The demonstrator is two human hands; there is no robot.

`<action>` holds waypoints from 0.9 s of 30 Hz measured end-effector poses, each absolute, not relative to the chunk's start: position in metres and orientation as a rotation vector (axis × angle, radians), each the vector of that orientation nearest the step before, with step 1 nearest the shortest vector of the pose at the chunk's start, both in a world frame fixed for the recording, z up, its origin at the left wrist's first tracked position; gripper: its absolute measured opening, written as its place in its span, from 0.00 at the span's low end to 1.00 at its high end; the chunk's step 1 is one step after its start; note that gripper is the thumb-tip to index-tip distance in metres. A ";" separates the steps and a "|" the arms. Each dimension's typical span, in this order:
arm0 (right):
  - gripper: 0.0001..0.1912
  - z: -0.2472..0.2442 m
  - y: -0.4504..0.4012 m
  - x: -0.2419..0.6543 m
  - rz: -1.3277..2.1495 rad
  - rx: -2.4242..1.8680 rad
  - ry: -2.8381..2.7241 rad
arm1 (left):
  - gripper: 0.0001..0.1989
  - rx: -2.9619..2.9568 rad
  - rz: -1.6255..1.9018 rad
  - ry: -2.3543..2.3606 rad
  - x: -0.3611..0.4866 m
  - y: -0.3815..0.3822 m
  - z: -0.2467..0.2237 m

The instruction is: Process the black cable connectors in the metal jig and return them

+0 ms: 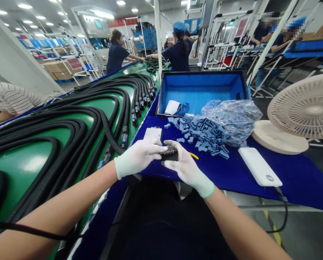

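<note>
My left hand [140,156], in a white glove, has its fingers closed on the left side of a black ribbed connector [169,153]. My right hand [187,168], also gloved, wraps its thumb and fingers round the other end. A black corrugated hose [108,130] runs up behind my left hand; whether it joins the connector is hidden. Just beyond my left fingers lies a small white block [153,134]. A curved yellow piece [194,156] sticks out behind my right hand, the rest of it covered. Loose blue plastic clips [202,133] lie heaped beyond my right hand.
Many black hoses lie on the green table [72,135] at left. Behind the clips stand a blue bin [205,86] and a clear plastic bag [232,119]. To the right are a white power bank [259,166] and a beige fan [310,108]. Co-workers stand farther back.
</note>
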State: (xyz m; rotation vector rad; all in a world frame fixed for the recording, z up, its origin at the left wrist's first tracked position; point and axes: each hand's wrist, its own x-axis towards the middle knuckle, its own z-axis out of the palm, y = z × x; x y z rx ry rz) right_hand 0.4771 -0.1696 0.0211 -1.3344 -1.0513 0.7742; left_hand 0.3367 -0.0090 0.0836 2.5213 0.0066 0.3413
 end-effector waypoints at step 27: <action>0.22 0.017 -0.174 0.480 0.706 -1.308 -0.910 | 0.14 2.323 0.648 0.474 0.332 -0.016 0.049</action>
